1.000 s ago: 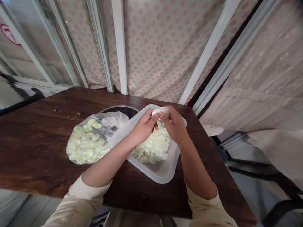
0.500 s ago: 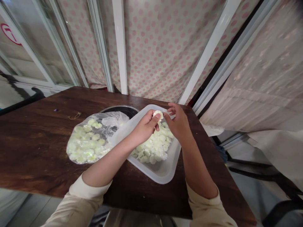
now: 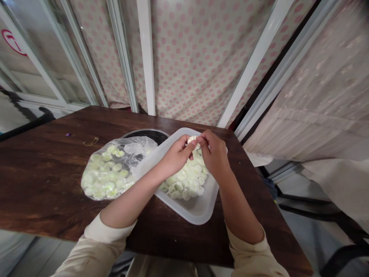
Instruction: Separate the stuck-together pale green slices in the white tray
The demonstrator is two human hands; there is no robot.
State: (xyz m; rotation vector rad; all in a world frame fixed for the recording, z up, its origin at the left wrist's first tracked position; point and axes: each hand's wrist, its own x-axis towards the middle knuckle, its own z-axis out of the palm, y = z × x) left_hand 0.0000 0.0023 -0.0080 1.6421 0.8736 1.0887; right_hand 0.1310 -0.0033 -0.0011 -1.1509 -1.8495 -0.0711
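Observation:
Above a white plastic tray (image 3: pixel 201 215), my left hand (image 3: pixel 179 154) pinches a small pale, scalloped flower-like piece (image 3: pixel 192 140) between thumb and fingers. My right hand (image 3: pixel 213 154) has its thumb and fingertips together on the right edge of the same piece. Beneath both hands, a heap of pale green-white ruffled pieces (image 3: pixel 187 179) lies in the tray. Left of the tray, a clear plastic bag (image 3: pixel 106 171) holds many similar pieces.
The dark wooden table (image 3: pixel 52 173) carries a round black tray (image 3: pixel 150 134) behind the bag, a thin yellowish loop (image 3: pixel 91 142) and a small purple bit (image 3: pixel 68 134). Behind it hangs a dotted curtain (image 3: pixel 196 57). Dark chair parts (image 3: pixel 305 213) stand at the right.
My right hand has moved slightly left, and its spread fingers have closed onto the piece. My left hand still pinches that piece at nearly the same spot.

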